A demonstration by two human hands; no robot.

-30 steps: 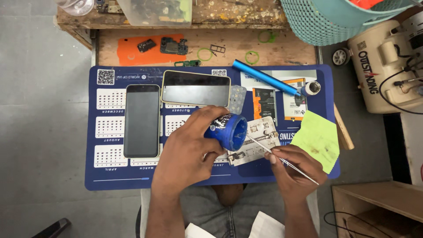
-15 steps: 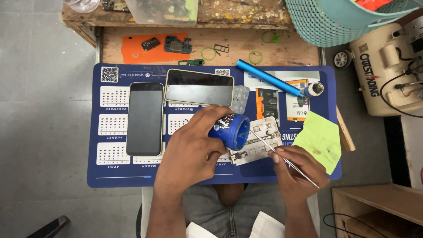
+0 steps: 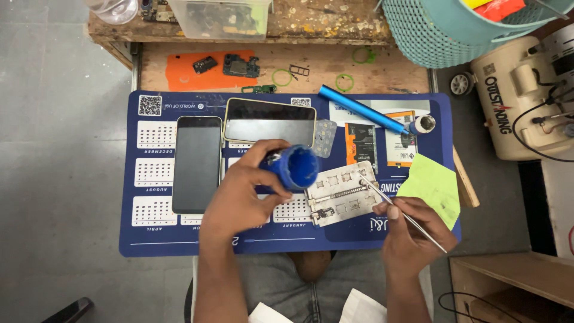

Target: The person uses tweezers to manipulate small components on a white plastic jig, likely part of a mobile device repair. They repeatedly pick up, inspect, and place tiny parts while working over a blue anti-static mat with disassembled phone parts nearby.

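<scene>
My left hand (image 3: 245, 194) grips a small blue bottle (image 3: 295, 167), tilted with its round end facing the camera, just left of a silver metal holder plate (image 3: 344, 192). My right hand (image 3: 412, 230) pinches thin metal tweezers (image 3: 399, 212) whose tip rests on the upper right part of that plate. The plate lies on a dark blue work mat (image 3: 155, 233) spread over my lap.
Two phones lie on the mat: a dark one (image 3: 197, 163) upright and a light-framed one (image 3: 270, 121) sideways. A blue pen-like tool (image 3: 360, 109), a green cloth (image 3: 433, 185), an orange mat with circuit boards (image 3: 185, 72), a teal basket (image 3: 442, 30) and a beige machine (image 3: 526, 96) surround it.
The bottle in my left hand has shifted slightly. The tweezers' tip has crept a little along the plate. Nothing else has moved.
</scene>
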